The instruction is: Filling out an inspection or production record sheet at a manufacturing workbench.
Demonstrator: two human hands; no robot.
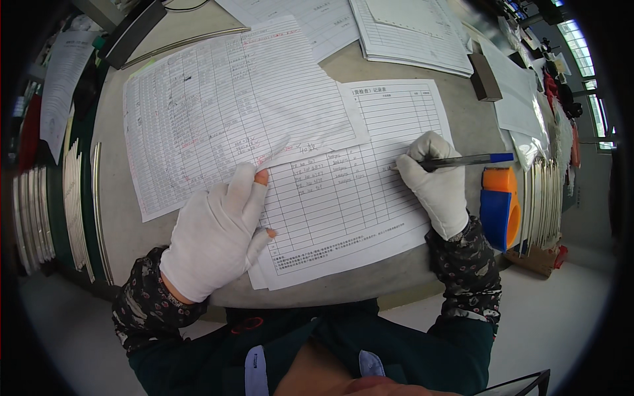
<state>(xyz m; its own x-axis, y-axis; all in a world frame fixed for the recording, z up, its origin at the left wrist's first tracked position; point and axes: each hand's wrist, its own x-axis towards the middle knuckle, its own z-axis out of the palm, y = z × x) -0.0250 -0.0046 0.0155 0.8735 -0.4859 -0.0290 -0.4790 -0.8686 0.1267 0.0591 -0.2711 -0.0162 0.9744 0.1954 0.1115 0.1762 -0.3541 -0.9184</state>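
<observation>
My right hand [432, 178], in a white glove, is closed around a pen [469, 160] with a blue end. The pen's tip side meets the right part of a printed form [330, 231], a ruled table with some handwritten rows. My left hand [214, 231] wears a white glove with bare thumb and index fingertips. It lies with fingers stretched on the form's left edge and the lower corner of a handwritten sheet [198, 112]. That sheet overlaps the form's upper left and is filled with ruled rows and some red marks.
Stacked papers [416, 33] lie at the back, near a dark block [485, 78]. An orange and blue tape dispenser [499, 208] stands right of my right hand. Bundles of thin metal strips [543, 204] line the right side, with more strips [78, 204] at the left.
</observation>
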